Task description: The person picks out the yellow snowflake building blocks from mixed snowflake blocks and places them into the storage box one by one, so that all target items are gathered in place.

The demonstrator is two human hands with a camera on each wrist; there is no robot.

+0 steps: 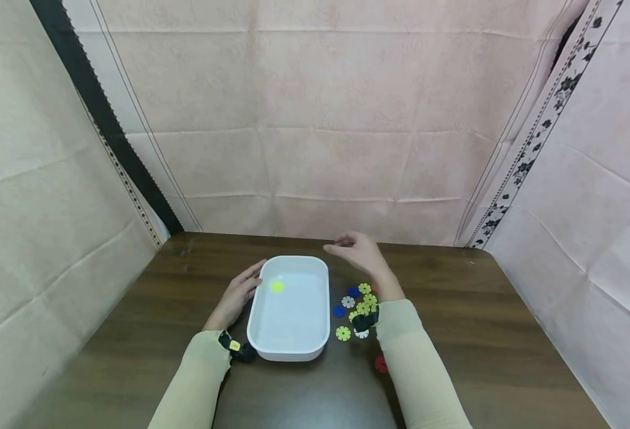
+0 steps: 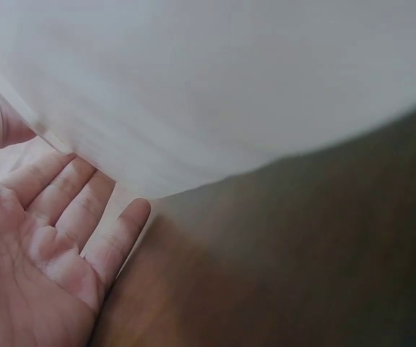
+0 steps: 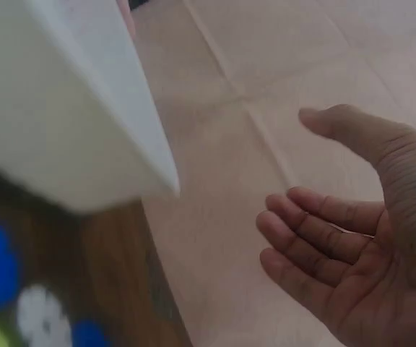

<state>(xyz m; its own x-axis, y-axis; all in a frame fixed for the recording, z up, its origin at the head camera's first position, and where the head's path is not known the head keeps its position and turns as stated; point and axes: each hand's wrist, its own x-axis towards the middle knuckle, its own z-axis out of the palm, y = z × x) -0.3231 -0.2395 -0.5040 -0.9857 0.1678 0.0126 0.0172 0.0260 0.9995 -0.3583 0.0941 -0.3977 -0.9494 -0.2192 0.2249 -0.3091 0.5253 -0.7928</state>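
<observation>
A white rectangular tray [image 1: 289, 351] lies on the dark wooden table, with one blurred yellow disc [image 1: 277, 286] inside near its far left corner. At the tray's left side is my left hand [image 1: 238, 296]; its thumb is at the rim and its fingers [image 2: 71, 195] lie against the outer wall. Beyond the tray's far right corner, my right hand [image 1: 359, 253] is raised with nothing in it, thumb apart from the loosely bent fingers [image 3: 316, 235]. Several notched plastic discs lie right of the tray, among them a yellow disc [image 1: 343, 333] and a blue disc [image 1: 339, 311].
A red disc [image 1: 381, 364] lies apart from the others, partly under the right forearm. White discs [image 1: 348, 302] lie among the pile, which the right wrist partly hides. Pale cloth [image 1: 315, 149] hangs behind the table's far edge and along both sides.
</observation>
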